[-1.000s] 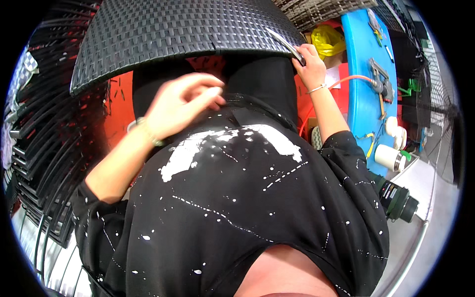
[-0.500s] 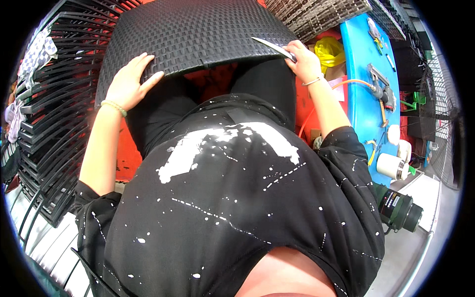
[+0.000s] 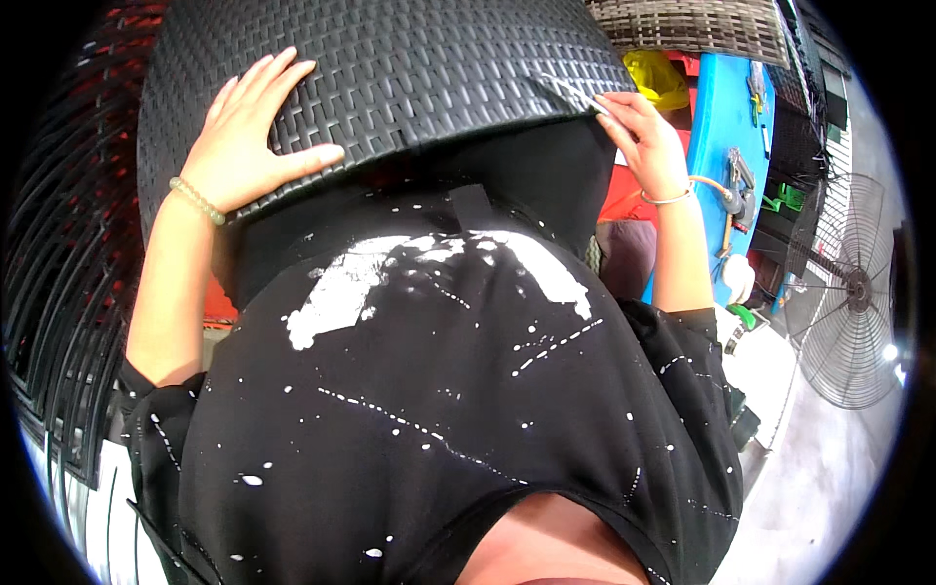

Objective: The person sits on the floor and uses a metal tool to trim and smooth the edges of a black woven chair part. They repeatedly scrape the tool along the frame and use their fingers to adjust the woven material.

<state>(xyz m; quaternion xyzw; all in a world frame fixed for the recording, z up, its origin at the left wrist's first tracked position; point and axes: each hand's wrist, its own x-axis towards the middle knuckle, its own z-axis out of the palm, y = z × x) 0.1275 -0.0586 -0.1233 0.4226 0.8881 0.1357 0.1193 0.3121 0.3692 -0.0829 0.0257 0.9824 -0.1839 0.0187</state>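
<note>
A black woven rattan-style panel (image 3: 409, 68) lies across my thighs, its bound near edge facing me. My left hand (image 3: 244, 136) rests on the left of the panel, fingers spread over the weave and thumb along the near edge. At the panel's right corner, my right hand (image 3: 645, 141) grips a knife (image 3: 565, 93) with a thin curved blade. The blade points left over the weave near the edge and is smeared by motion. My fingers hide most of its handle. Whether the blade touches the strands, I cannot tell.
To the right stands a blue table (image 3: 717, 117) with an air tool (image 3: 743, 190) on an orange hose. A yellow bag (image 3: 655, 80) lies beside it. A black fan (image 3: 856, 291) is farther right; black curved frames (image 3: 68, 322) stack up at left. A brown woven piece (image 3: 697, 27) is at the far right.
The view has moved closer to the panel and shifted. My left hand's fingers have spread wider on the weave. The knife stays in my right hand, its blade now blurred.
</note>
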